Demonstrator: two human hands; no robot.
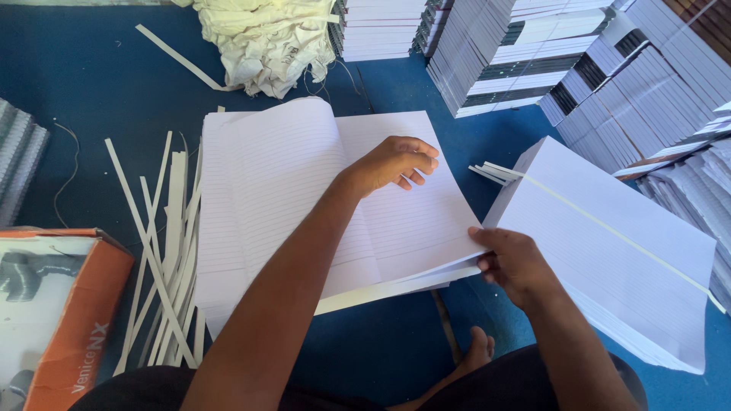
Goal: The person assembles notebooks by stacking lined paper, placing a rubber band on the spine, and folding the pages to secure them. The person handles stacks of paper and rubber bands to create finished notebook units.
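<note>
**Ruled sheets squared up on the blue floor**

On the blue floor covering (pixel 91 84), right in front of the seated person, lies the stack of ruled sheets (pixel 259 198), w/ its top layers lifted and bowed near the far edge. The left hand (pixel 396 162) rests palm-down on the middle of the stack, fingers curled, knuckles up, not gripping anything, just pressing. The right hand (pixel 514 262) pinches the near right corner of the top bundle, thumb on top, fingers under, closed on the paper.

Judgement: to do this well, keep the pressing hand flat and centred so lower sheets don't slide, and lift only at the corner so the edges stay flush; the curl at the far edge could crease if pushed hard.

Left forearm runs diagonally up from lower centre, wrist slightly bent; right forearm comes in from lower right, wrist cocked inward.

Just right of the stack, touching or nearly so, sits a second tilted pile of sheets (pixel 609 243) w/ a thin strip across it. Left: loose paper strips (pixel 164 251), then an orange box (pixel 68 312). Far side: bundled white cloth (pixel 263 42) and stacks of finished notebooks (pixel 518 53).
</note>
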